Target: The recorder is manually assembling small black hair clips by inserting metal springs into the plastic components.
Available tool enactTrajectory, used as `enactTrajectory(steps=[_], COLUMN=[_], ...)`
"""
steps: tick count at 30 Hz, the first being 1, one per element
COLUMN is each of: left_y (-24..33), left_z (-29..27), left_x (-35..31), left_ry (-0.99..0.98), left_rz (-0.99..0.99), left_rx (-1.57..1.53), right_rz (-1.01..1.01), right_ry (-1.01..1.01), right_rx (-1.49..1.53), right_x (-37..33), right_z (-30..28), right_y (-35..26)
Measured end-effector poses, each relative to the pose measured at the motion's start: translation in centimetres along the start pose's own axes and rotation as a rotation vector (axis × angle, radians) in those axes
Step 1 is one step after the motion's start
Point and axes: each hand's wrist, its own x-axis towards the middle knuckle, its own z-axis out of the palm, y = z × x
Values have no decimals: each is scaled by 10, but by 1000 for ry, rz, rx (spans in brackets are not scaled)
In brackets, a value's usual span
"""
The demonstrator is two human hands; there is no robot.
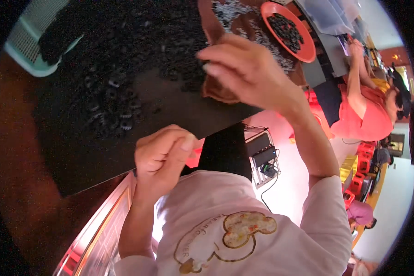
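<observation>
My left hand (163, 156) is closed near the front edge of the dark work table (92, 170). Its thumb presses on the curled index finger, and whatever may be between them is hidden. Above a brown cloth (221, 93) hovers my right hand (250, 73), slightly blurred, fingers stretched leftward with a gap between the tips and nothing visible in it. Heaps of small black parts (112, 101) cover the table ahead of my left hand. Small silvery pieces (232, 9) lie on the brown cloth beyond my right hand.
An orange-red oval basin (308, 48) of black pieces stands at the far right. At the far left is a pale green basket (41, 69). A metal rack (262, 156) with black devices and a cable is below the table edge. A person in orange (368, 110) sits rightward.
</observation>
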Motion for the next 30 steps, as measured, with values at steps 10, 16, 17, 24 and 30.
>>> enactTrajectory(steps=[10, 16, 17, 24, 30], left_y=[-3, 0, 0, -3, 0], left_z=[-7, -10, -11, -15, -10], left_x=[1, 4, 4, 2, 6], left_ry=[-51, -41, -47, -97, -53], left_rz=[186, 208, 196, 155, 234], left_rx=[89, 50, 44, 93, 90], right_rz=[-270, -250, -239, -164, -201], right_ry=[-261, -272, -270, -138, -231], right_rx=[117, -58, -67, -98, -78], right_x=[64, 63, 62, 56, 62], right_z=[77, 71, 68, 57, 64], right_y=[-52, -36, -33, -16, -36])
